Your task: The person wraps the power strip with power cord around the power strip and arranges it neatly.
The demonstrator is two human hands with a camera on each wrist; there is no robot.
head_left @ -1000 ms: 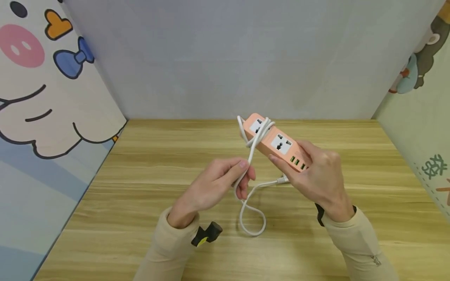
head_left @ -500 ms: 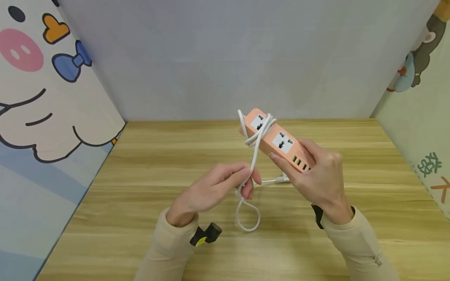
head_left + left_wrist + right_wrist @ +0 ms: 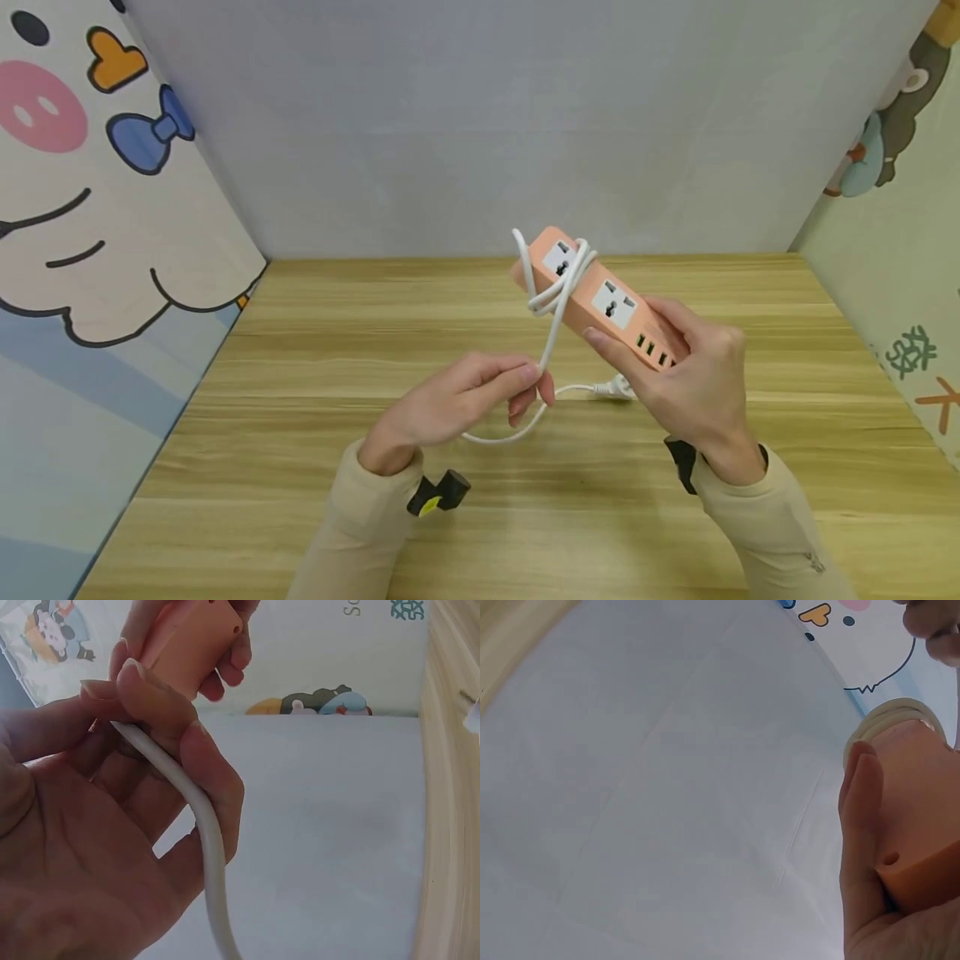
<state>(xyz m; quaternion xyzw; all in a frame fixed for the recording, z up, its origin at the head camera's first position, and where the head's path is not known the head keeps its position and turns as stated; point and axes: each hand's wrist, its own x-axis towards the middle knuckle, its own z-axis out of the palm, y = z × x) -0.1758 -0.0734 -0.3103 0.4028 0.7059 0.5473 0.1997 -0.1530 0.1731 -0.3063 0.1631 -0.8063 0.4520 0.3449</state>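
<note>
My right hand (image 3: 693, 379) grips the near end of a peach-coloured power strip (image 3: 581, 321), tilted with its far end up and to the left. White sockets and several USB ports face up. A white power cord (image 3: 555, 337) wraps round the far end of the strip. My left hand (image 3: 465, 396) pinches that cord between thumb and fingers, left of the strip; in the left wrist view the cord (image 3: 212, 859) runs across the curled fingers. The cord's slack passes under my left hand to a white plug (image 3: 618, 387) near the right hand. In the right wrist view fingers wrap the strip's underside (image 3: 915, 795).
A wood-grain table (image 3: 315, 333) lies beneath both hands. A plain pale wall (image 3: 480, 125) stands behind it, with cartoon-printed panels (image 3: 150, 250) at the left and right. Black camera mounts (image 3: 442, 492) sit at both wrists.
The strip and right hand have moved slightly right, the strip's far end a little higher. The left hand has slid down along the cord, and the slack loop below it has swung left under the hand.
</note>
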